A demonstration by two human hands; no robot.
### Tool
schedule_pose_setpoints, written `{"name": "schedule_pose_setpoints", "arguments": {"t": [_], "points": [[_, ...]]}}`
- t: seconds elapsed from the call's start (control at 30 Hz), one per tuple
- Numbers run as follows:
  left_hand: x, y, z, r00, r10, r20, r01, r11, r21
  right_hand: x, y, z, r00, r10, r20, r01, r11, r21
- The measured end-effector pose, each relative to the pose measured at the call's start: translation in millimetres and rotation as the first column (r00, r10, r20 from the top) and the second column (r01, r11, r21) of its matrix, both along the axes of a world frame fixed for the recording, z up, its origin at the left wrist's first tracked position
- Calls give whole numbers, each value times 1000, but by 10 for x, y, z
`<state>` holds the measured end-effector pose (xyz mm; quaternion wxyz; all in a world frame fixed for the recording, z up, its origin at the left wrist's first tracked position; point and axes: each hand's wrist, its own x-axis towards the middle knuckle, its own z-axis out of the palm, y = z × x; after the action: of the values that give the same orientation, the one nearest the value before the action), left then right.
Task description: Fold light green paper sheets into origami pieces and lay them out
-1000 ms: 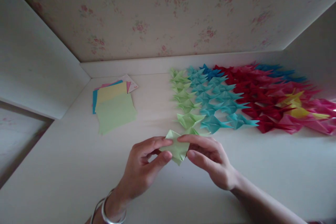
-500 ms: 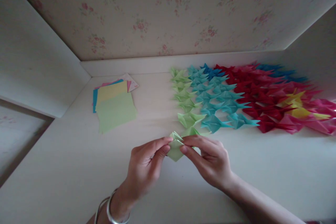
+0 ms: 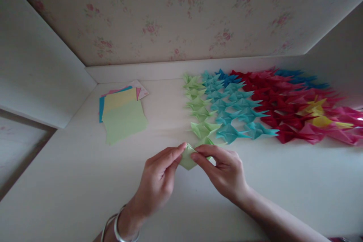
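A partly folded piece of light green origami paper (image 3: 188, 160) is held between my two hands above the white table. My left hand (image 3: 162, 174), with silver bangles at its wrist, pinches the left edge between thumb and fingers. On the right side my right hand (image 3: 224, 166) grips the same paper, its thumb pressed on the front face. Parts of the folds are hidden behind my fingertips. Just beyond my hands, light green paper cranes (image 3: 204, 129) stand in a column, and the nearest one is partly covered by my right hand.
Turquoise cranes (image 3: 231, 133) stand right of the green ones, then many red cranes (image 3: 286, 133), with pink, yellow and blue ones further right. At the left lies a stack of coloured paper sheets (image 3: 124, 121), green on top. A flowered wall (image 3: 170, 19) rises behind the white table (image 3: 85, 189).
My left fingers have shifted up to the top of the paper, and its upper flaps now look closer together. My right thumb has moved slightly left and up across its face.
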<state>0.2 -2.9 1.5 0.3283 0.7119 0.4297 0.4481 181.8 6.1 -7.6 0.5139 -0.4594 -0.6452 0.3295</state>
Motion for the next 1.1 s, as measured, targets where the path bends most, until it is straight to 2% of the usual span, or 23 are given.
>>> {"name": "schedule_pose_setpoints", "arguments": {"t": [0.1, 0.2, 0.33, 0.43, 0.57, 0.67, 0.83, 1.0, 1.1], "points": [[6, -9, 24, 1000, 5, 4, -5, 999, -42, 3, -33, -41, 998, 30, -60, -36, 995, -95], [21, -39, 23, 1000, 17, 10, -16, 988, -153, 22, -57, -61, 993, 73, -92, -87, 982, -165], [33, -72, -9, 993, 64, 102, -27, 942, -333, 46, -42, -48, 990, 71, -120, -103, 954, -282], [23, -64, -22, 994, 58, 95, -16, 921, -390, 43, -14, -35, 989, 83, -124, -120, 936, -330], [10, -40, -7, 998, 40, 54, -14, 912, -410, 25, 9, -27, 990, 93, -105, -124, 933, -338], [16, -36, 22, 999, 22, 32, -8, 927, -375, 19, 10, -27, 991, 94, -95, -121, 931, -343], [35, -28, 33, 995, 97, 17, -85, 931, -354, 24, 3, -38, 989, 125, -78, -144, 934, -327], [38, -31, -32, 978, 185, 92, -136, 912, -388, 29, 2, -28, 953, 271, -137, -303, 870, -389], [42, -43, -48, 972, 215, 91, -169, 916, -364, 26, -2, -39, 939, 288, -189, -342, 847, -408]]}}
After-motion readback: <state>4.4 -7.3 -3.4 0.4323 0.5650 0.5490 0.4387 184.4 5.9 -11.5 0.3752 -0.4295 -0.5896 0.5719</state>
